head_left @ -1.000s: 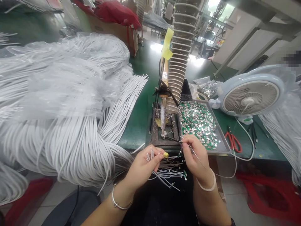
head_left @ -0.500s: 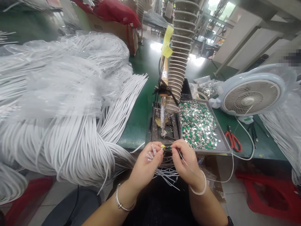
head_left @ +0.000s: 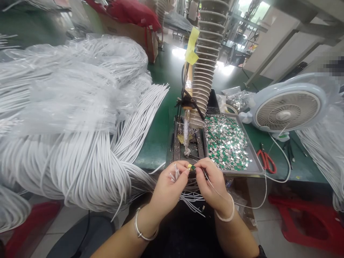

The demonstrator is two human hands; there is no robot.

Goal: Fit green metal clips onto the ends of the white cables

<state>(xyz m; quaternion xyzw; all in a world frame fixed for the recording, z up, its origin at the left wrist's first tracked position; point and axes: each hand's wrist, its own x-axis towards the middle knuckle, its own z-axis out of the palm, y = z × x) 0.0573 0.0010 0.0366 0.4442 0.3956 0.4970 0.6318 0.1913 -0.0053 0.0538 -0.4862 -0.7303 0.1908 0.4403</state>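
Observation:
My left hand (head_left: 169, 184) is closed around several white cables (head_left: 176, 173), whose cut ends stick up between the fingers. A small yellow piece (head_left: 189, 166) shows at its fingertips; I cannot tell what it is. My right hand (head_left: 211, 184) pinches a tiny green circuit board (head_left: 193, 167) right beside the yellow piece. Thin solder wire (head_left: 214, 187) also runs through the right hand and trails off to the right. Just beyond both hands, a soldering iron (head_left: 186, 125) is fixed tip down over a dark stand (head_left: 176, 154).
A tray (head_left: 255, 161) of green and silver boards lies right of the iron, with red-handled pliers (head_left: 267, 161) and a fan (head_left: 287, 107) farther right. A ribbed duct (head_left: 208, 64) hangs behind the iron. Bundled white cables (head_left: 88, 172) heap up on the left.
My left hand has shifted slightly right, bringing the yellow piece up against the green board. My right hand has stayed almost in place.

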